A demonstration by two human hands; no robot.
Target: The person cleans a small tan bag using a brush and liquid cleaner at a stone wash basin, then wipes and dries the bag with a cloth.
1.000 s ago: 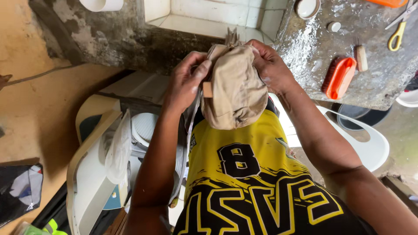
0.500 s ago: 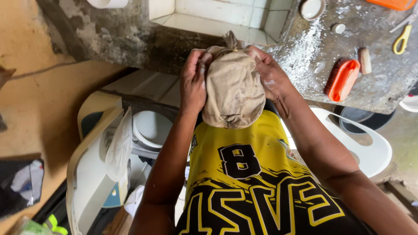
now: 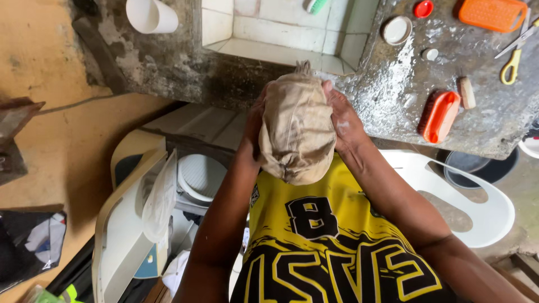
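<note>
Head view. Both hands close around a bundled beige cloth (image 3: 296, 130), held up in front of the chest, just before the edge of a rough concrete counter (image 3: 393, 95). The left hand (image 3: 254, 126) presses flat against one flank of the bundle, its fingers mostly hidden behind the fabric; the right hand (image 3: 341, 120) cups the opposite flank, fingers curled along the cloth. The bundle is upright, its gathered, knotted end (image 3: 304, 67) pointing toward the tiled sink basin (image 3: 269, 31) set in the counter.

Containers — a white plastic jug (image 3: 150, 15) stands on the counter left of the basin; its contents cannot be seen. A small white round dish (image 3: 396, 30) and a red cap (image 3: 423, 8) lie to the right of the basin. An orange scrubbing brush (image 3: 439, 115) rests near the counter's front edge, with yellow-handled scissors (image 3: 514, 56) well beyond it. Below left, an open washing machine (image 3: 120, 235) shows its white drum (image 3: 201, 177). A white plastic chair (image 3: 477, 207) stands at right — beside it a dark bucket (image 3: 474, 165), contents unclear.
</note>
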